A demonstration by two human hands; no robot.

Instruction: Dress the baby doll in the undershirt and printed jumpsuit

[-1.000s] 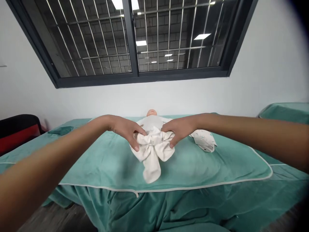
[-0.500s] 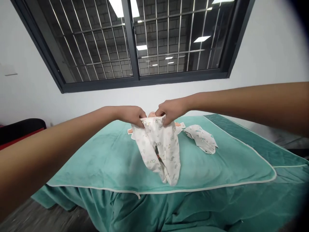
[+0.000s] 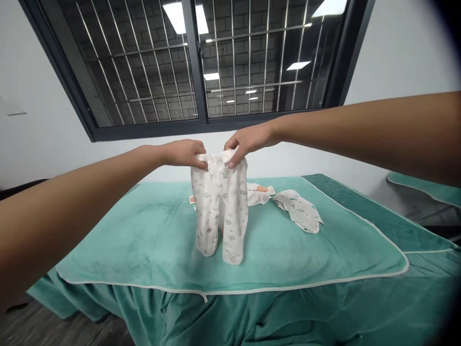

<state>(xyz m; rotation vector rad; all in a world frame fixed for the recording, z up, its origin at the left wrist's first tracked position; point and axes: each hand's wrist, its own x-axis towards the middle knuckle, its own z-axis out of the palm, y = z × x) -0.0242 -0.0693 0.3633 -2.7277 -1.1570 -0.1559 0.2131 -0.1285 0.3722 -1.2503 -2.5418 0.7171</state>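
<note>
Small white printed baby pants (image 3: 220, 202) hang upright by the waistband, held up over the bed. At the left end of the waistband, my left hand (image 3: 185, 153) is closed on the cloth. My right hand (image 3: 247, 143) pinches the other end between thumb and fingers. Behind the pants lies a figure that looks like a baby doll in a white top (image 3: 257, 196); only its orange-pink arm ends and part of a sleeve show, and the rest is hidden. A folded white printed garment (image 3: 298, 210) lies just right of it.
A green cover (image 3: 317, 259) with pale piping spreads over the bed, its skirt hanging at the front. Behind stands a white wall with a dark-framed barred window (image 3: 205, 126). Another green-covered surface (image 3: 428, 188) is at the right.
Both hands have risen and moved slightly left, lifting the pants. The legs now hang straighter and apart, and the doll's head is no longer visible behind the waistband.
</note>
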